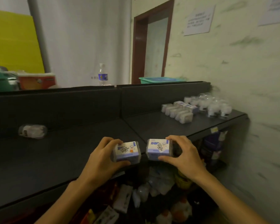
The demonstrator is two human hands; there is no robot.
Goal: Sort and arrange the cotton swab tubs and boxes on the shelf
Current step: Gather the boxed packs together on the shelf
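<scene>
Lone tub: lies on its side, far left of shelf, by the back wall, well apart from the rest.
L hand: grip closed on L box; thumb on near side, fingers over far edge; box at shelf front edge.
R hand: grip closed on R box, same pinch; box just beside L box, small gap between.
Boxes row: lined up far right w/ tubs group behind, near wall.
Risk 1: both boxes sit at/over the front lip; a loosened grip prob. drops them into goods below.
Risk 2: carrying 2 at once to the row, a box could knock the lined-up ones askew.
Risk 3: lone tub may roll if bumped.
</scene>
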